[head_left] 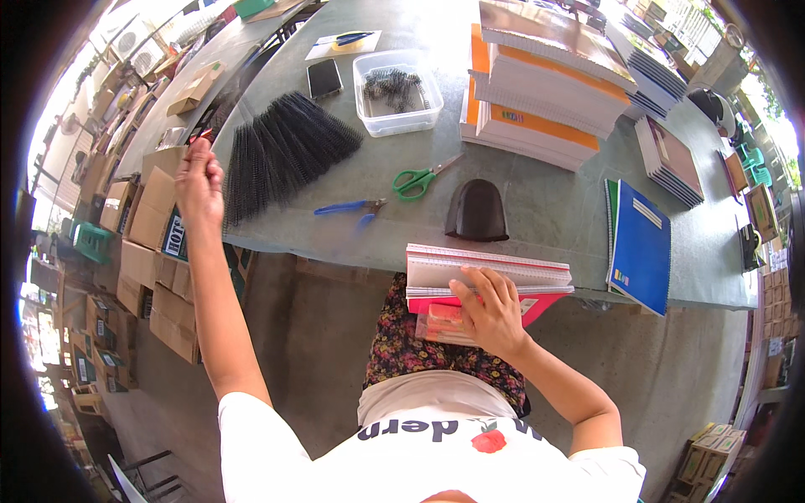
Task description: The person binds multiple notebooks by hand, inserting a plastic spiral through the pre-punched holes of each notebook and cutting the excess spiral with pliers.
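Observation:
My right hand (493, 314) grips a notebook (482, 268) with punched white pages and a pinkish-red cover, at the table's front edge above my lap. Its thumb and fingers press on the pages. Out to the left, my left hand (199, 180) is raised with its fingers closed, beside a fanned pile of black spiral binding coils (289, 147). Whatever those fingers hold, if anything, cannot be made out. Between the hands lie blue-handled pliers (350, 207), green-handled scissors (419, 178) and a dark, rounded block-like piece (477, 210).
A clear plastic tub (397, 94) with short black coil pieces stands behind the scissors, next to a black phone (324, 79). Tall stacks of orange-edged notebooks (545, 84) rise at the back. Blue notebooks (641, 243) lie at right. Cardboard boxes (158, 210) are piled at left.

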`<state>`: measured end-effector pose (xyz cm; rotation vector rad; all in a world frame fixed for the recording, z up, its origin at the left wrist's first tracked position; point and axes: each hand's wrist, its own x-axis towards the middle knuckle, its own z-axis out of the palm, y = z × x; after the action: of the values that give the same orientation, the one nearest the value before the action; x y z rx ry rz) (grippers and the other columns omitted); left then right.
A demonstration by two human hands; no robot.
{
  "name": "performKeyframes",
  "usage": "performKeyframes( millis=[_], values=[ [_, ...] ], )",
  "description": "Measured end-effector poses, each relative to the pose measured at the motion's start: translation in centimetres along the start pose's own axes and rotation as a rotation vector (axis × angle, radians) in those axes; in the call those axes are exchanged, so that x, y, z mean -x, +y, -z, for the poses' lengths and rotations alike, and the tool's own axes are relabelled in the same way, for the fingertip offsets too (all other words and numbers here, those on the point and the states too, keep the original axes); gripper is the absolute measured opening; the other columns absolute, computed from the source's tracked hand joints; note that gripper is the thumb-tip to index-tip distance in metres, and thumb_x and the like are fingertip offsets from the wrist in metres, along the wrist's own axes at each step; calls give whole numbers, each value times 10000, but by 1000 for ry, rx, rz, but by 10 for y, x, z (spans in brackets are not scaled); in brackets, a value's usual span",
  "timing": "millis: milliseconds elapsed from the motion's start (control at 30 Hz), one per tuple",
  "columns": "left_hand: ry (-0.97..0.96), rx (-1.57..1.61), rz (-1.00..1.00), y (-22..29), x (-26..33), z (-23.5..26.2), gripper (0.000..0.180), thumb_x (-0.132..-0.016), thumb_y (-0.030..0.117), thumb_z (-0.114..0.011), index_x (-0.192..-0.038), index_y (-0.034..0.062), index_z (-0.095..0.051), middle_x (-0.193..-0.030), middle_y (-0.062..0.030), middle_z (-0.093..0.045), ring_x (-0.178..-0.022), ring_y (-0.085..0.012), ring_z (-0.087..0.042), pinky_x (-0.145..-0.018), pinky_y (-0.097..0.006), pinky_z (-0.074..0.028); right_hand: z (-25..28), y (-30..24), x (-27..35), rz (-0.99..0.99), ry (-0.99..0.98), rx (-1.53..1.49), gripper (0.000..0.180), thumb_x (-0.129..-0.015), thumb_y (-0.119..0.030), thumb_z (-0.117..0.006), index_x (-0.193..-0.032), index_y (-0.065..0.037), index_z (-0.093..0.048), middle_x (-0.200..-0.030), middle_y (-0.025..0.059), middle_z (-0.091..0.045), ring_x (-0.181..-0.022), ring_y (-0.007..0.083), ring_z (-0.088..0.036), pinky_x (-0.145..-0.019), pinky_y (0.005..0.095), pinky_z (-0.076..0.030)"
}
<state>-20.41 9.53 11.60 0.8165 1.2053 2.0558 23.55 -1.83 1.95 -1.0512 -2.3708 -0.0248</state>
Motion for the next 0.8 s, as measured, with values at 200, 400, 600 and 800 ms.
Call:
performKeyframes(
  millis=[200, 400, 600, 800],
  values=[
    [-225, -515, 48, -12, 51, -33, 155, -850, 150, -651, -970, 59, -618, -742, 0, -583, -520, -43, -448, -444, -185, -366, -2, -3, 6, 4, 16, 9, 369, -741, -129, -615, -1107, -98, -575, -1251, 121, -495, -1164, 289, -460, -907, 433, -385],
    [-206, -292, 604, -99, 65, -8, 167, -848, 200, -666, -916, 62, -599, -638, 27, -526, -477, -44, -442, -421, -167, -360, 1, -5, 2, 7, 0, 18, 391, -736, -100, -602, -1125, -101, -562, -1276, 121, -487, -1197, 300, -445, -915, 438, -375],
    [-451, 607, 360, -40, 31, -3, 175, -862, 187, -630, -952, 39, -604, -730, 4, -541, -642, -79, -485, -614, -187, -429, 1, -5, 9, 23, -21, 27, 429, -702, -86, -608, -1128, -104, -565, -1284, 116, -485, -1206, 298, -442, -910, 436, -377],
    [-62, 820, 125, 26, 57, -49, 242, -871, 260, -589, -980, 47, -624, -790, -50, -562, -713, -149, -535, -708, -296, -476, 3, -7, 10, 0, 4, -17, 435, -686, -62, -614, -1116, -117, -574, -1284, 116, -484, -1203, 291, -443, -914, 438, -384]
  ],
)
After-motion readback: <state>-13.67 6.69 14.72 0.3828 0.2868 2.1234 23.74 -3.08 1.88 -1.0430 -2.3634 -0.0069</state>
